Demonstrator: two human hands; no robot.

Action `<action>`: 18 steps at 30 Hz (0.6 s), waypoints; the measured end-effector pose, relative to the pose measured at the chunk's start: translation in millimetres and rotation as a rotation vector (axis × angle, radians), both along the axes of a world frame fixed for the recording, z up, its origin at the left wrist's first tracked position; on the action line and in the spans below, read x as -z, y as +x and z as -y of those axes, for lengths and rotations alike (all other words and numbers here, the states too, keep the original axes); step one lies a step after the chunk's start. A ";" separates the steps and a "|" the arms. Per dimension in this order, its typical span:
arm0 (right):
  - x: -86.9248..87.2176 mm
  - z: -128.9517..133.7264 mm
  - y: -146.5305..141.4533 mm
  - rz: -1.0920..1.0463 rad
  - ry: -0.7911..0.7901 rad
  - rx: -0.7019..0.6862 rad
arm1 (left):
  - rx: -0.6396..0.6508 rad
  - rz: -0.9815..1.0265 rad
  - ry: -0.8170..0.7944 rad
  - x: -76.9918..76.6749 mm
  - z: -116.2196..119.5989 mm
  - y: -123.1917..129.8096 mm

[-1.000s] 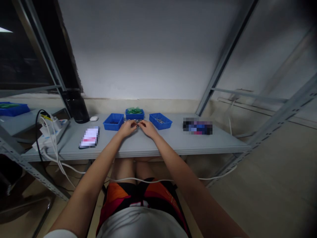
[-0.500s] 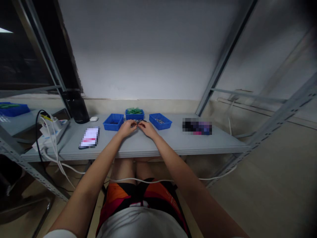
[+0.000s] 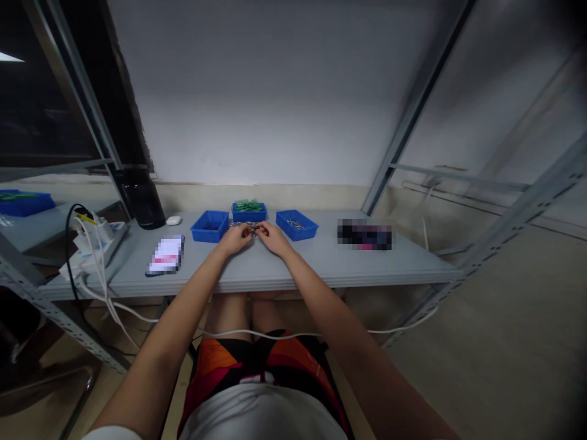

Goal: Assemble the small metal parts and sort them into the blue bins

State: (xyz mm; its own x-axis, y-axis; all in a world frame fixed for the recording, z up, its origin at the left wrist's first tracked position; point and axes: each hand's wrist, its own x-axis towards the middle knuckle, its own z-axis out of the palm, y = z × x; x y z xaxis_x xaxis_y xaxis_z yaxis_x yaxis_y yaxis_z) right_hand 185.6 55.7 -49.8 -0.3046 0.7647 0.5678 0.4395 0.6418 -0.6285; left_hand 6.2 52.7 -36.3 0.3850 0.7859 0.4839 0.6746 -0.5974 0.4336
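Observation:
Close together over the grey shelf table, my left hand [image 3: 237, 238] and my right hand [image 3: 271, 235] both have their fingers bent in a pinch. Whatever sits between the fingertips is too small to name. Just beyond them lies a pile of small shiny metal pieces [image 3: 245, 225], partly covered by the hands. To the left is a blue bin [image 3: 198, 234] with a few dark items in it. A blue bin of green pieces [image 3: 249, 208] stands behind the pile. On the right, another blue bin [image 3: 303, 234] holds thin metal pieces.
A phone [image 3: 166, 254], a white earbud case [image 3: 173, 220] and a black bottle [image 3: 143, 198] are on the left. A power strip [image 3: 98, 247] with cables sits at the left edge. A blurred dark object [image 3: 365, 234] lies right. Metal posts [image 3: 419, 104] frame the table.
Both hands stay at nearly the same spot by the metal pile. Their fingers have shifted slightly, with the left hand a little lower.

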 end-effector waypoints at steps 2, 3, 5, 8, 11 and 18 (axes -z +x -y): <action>0.5 -0.4 0.1 0.005 0.005 -0.007 | -0.004 -0.013 -0.003 -0.1 -0.1 -0.6; 1.1 -1.0 0.2 0.009 0.007 -0.010 | -0.012 -0.012 -0.001 -0.2 -0.1 -0.8; 2.7 -2.3 0.1 0.010 0.007 -0.021 | -0.028 -0.010 0.009 -0.7 0.2 -1.0; 4.3 -3.6 -0.2 -0.006 0.003 -0.033 | -0.039 -0.016 0.013 -1.3 0.7 -0.6; 3.7 -3.7 0.1 0.010 0.011 0.005 | -0.035 -0.013 0.003 -2.0 1.0 -0.2; -1.2 -1.7 2.4 -0.009 0.056 0.100 | -0.067 0.060 0.044 -4.3 0.0 -2.5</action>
State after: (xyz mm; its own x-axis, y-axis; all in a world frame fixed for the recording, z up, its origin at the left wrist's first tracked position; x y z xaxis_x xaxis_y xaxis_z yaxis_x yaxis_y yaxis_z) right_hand 188.0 57.5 -48.6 -0.2231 0.7579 0.6130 0.4976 0.6293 -0.5969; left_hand 3.7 52.7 -31.9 0.3016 0.7862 0.5394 0.6873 -0.5714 0.4485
